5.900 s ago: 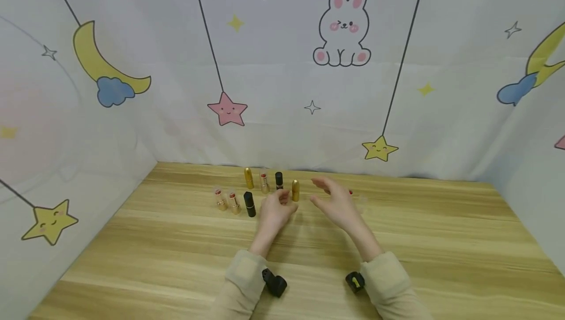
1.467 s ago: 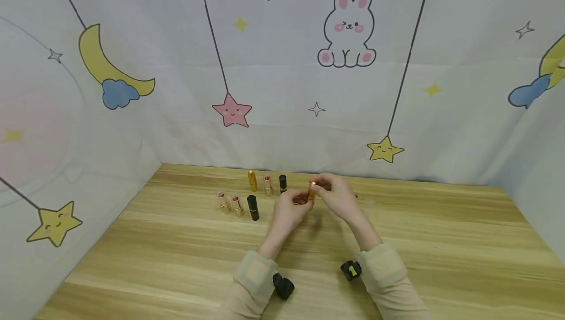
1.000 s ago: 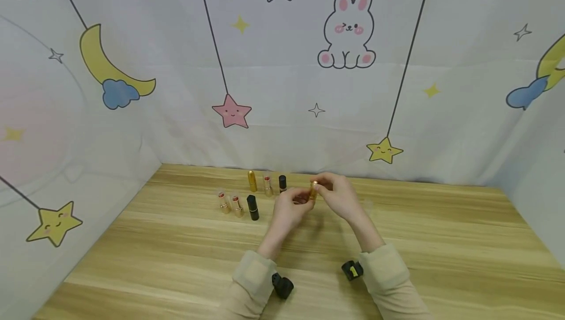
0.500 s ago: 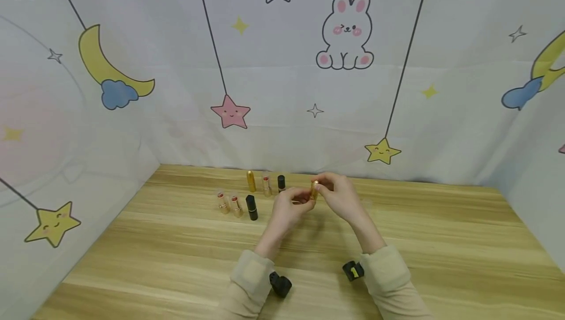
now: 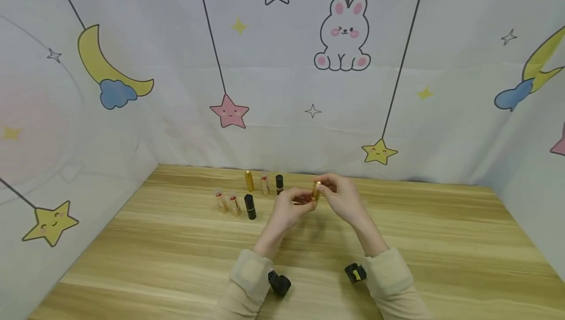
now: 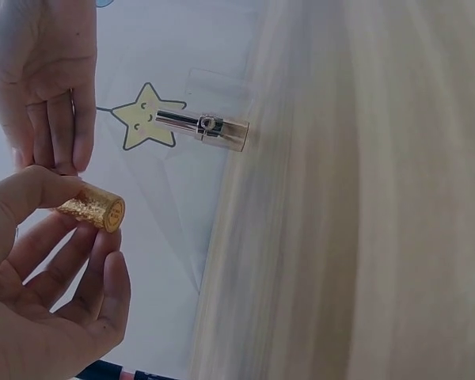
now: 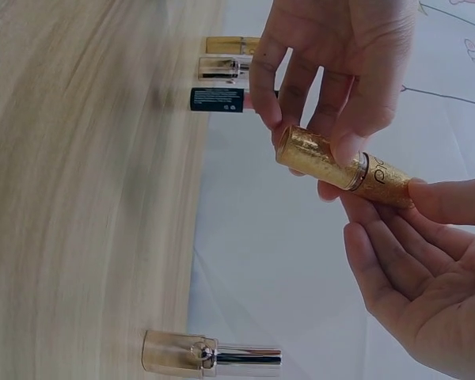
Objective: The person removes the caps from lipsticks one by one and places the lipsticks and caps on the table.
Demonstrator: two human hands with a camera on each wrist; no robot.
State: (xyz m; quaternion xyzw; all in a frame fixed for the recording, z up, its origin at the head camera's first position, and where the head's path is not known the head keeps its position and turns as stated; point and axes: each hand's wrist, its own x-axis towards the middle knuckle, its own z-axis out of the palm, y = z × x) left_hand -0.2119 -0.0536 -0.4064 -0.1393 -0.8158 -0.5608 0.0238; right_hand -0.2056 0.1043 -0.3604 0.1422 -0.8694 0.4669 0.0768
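A gold lipstick tube (image 5: pixel 316 191) is held between my two hands above the table. The fingers and thumb of my left hand (image 5: pixel 287 209) pinch its lower part; in the right wrist view this hand comes from the top. The rounded upper end of the gold tube (image 7: pixel 384 182) is gripped by my right hand (image 5: pixel 344 200), thumb against it. A thin shiny seam crosses the tube between the hands. It is tilted, with its flat base (image 6: pixel 115 214) facing the left wrist camera. The other fingers of both hands are loosely bent.
Left of the hands, several lipsticks stand upright: gold (image 5: pixel 249 181), clear-capped (image 5: pixel 265 185), black (image 5: pixel 279 183), two clear-capped (image 5: pixel 221 203) and black (image 5: pixel 250 206). To the right stands a clear-capped lipstick (image 7: pixel 210 355), hidden in the head view. A patterned cloth (image 5: pixel 282 134) hangs behind.
About six seconds ago the gold tube stood beside my left hand, and my right hand was open and apart. Now both hands hold it raised. Over the last second the hands have barely moved.
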